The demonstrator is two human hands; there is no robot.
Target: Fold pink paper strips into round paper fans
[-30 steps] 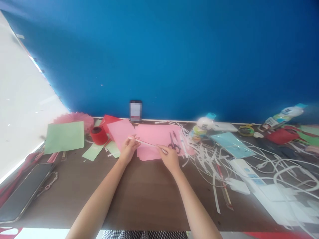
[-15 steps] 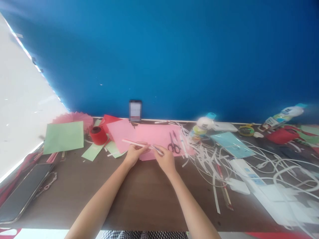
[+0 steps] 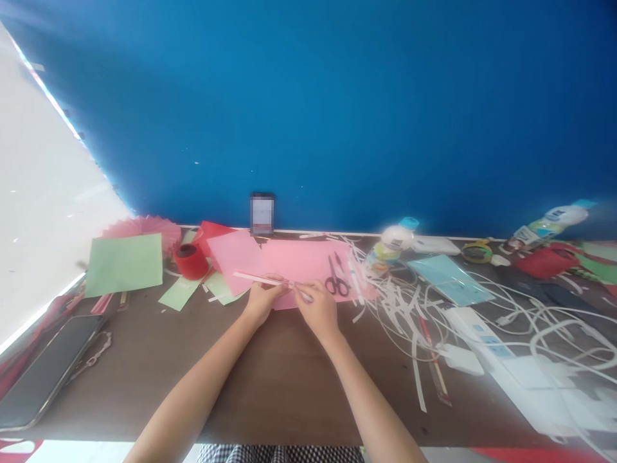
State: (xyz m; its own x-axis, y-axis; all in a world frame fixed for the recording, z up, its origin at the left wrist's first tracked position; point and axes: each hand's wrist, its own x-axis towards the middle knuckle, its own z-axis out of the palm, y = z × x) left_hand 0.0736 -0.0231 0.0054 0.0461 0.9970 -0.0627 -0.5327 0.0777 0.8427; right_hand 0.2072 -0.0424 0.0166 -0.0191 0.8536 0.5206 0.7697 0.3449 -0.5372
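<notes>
- Strip [image 3: 255, 278], pale, was over pink paper [image 3: 308, 257], pinched in L hand [image 3: 263, 301].
- R hand [image 3: 317, 310] was nearly closed round slim item [image 3: 304, 294], too blurry to ID.
- Scissors [image 3: 330, 285] lay on paper, R side.
- Small screen [image 3: 262, 213] stood upright vs blue wall [image 3: 337, 116].

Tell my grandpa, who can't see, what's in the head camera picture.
A person's left hand holds a thin pale strip above pink paper on a brown desk, with the right hand close at the strip's end. Scissors lie on the paper; white cables tangle at right. A small screen stands before a blue wall.
</notes>
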